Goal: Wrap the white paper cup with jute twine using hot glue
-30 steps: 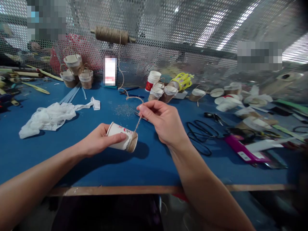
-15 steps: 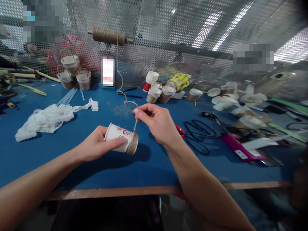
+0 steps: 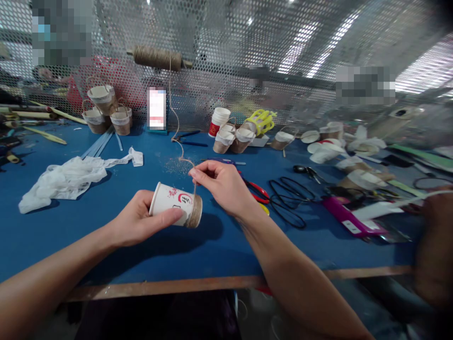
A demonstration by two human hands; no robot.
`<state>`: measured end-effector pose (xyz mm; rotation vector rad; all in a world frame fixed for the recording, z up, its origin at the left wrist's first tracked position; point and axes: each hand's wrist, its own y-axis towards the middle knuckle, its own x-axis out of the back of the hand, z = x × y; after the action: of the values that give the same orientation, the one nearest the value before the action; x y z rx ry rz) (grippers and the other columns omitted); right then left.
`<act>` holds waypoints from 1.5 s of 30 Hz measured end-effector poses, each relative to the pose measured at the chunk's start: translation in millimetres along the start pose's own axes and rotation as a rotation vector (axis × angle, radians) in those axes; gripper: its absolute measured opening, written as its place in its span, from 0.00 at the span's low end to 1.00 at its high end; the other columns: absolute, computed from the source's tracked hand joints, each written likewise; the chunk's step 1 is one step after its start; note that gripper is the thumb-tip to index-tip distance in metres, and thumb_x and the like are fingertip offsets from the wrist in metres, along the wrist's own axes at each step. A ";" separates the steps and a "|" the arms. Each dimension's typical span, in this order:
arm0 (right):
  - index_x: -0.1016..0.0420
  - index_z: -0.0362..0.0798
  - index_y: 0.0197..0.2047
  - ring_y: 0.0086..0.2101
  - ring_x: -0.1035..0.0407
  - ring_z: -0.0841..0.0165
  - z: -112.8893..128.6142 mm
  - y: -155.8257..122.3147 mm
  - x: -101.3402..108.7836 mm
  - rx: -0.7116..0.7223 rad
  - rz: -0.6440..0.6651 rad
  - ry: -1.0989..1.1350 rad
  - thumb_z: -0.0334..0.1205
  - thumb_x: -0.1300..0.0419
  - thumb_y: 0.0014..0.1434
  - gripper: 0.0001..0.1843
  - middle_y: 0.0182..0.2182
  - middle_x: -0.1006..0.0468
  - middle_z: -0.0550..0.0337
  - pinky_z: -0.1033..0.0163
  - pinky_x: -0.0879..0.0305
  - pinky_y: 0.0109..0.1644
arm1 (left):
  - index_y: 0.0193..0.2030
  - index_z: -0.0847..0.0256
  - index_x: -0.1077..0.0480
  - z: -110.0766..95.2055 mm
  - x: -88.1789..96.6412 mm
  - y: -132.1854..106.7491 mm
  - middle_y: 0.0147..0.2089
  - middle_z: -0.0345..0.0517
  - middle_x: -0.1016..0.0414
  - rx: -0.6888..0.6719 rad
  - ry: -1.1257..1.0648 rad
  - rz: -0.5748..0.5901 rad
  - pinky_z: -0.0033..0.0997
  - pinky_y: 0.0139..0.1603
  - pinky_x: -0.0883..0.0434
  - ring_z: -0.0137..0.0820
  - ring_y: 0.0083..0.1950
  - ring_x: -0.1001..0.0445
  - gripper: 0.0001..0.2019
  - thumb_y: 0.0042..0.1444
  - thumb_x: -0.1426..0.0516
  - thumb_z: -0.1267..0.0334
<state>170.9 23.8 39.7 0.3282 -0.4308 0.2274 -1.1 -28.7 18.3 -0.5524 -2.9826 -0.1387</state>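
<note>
My left hand is closed around a white paper cup with red and black print, tilted on its side above the table. Brown twine is wound in a band around the cup's base end, which points right. Between thumb and fingertips, my right hand pinches the loose twine just above that band. The strand runs up from there to a spool of twine mounted on the mesh wall.
Twine-wrapped cups with handles stand at the back left, more at the back centre. White lace lies left. Red-handled scissors, a black cord and a purple power strip lie right. Another person's arm shows far right.
My right hand has moved slightly left and closer to the cup, still pinching the twine. The cup has turned a little in my left hand. A person's arm has come in at the right.
</note>
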 end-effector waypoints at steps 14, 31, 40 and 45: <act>0.29 0.42 0.27 0.24 0.37 0.75 -2.1 -0.8 -3.4 -0.094 0.136 -0.008 0.40 0.43 0.51 0.09 0.23 0.28 0.61 0.67 0.43 0.29 | 0.18 0.63 0.30 -2.5 2.1 -2.3 0.15 0.36 0.41 -0.074 0.105 -0.063 0.23 0.18 0.48 0.22 0.18 0.48 0.07 0.43 0.40 0.66; 0.26 0.47 0.29 0.21 0.38 0.75 -27.6 5.8 -4.4 -0.118 0.234 0.055 0.45 0.41 0.50 0.10 0.23 0.27 0.62 0.68 0.42 0.23 | 0.26 0.64 0.24 11.3 0.6 6.8 0.25 0.43 0.24 0.053 -0.350 -0.131 0.23 0.29 0.33 0.25 0.25 0.31 0.07 0.42 0.38 0.62; 0.28 0.44 0.31 0.29 0.33 0.69 -17.7 9.7 3.0 0.013 -0.060 -0.179 0.44 0.47 0.55 0.12 0.28 0.25 0.55 0.62 0.38 0.34 | 0.27 0.65 0.25 5.7 1.4 9.3 0.26 0.43 0.24 0.047 -0.389 -0.205 0.22 0.29 0.33 0.25 0.27 0.31 0.07 0.42 0.38 0.64; 0.31 0.45 0.30 0.27 0.35 0.71 0.9 -4.1 -1.7 0.154 -0.095 -0.156 0.50 0.45 0.54 0.15 0.26 0.27 0.59 0.64 0.39 0.32 | 0.26 0.69 0.28 2.1 2.9 19.4 0.22 0.43 0.27 0.205 -0.540 -0.369 0.21 0.23 0.37 0.24 0.22 0.32 0.10 0.40 0.37 0.63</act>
<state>170.3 19.5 38.7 0.5184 -0.5518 0.1429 3.0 -9.4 17.9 -0.0022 -3.5286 0.3414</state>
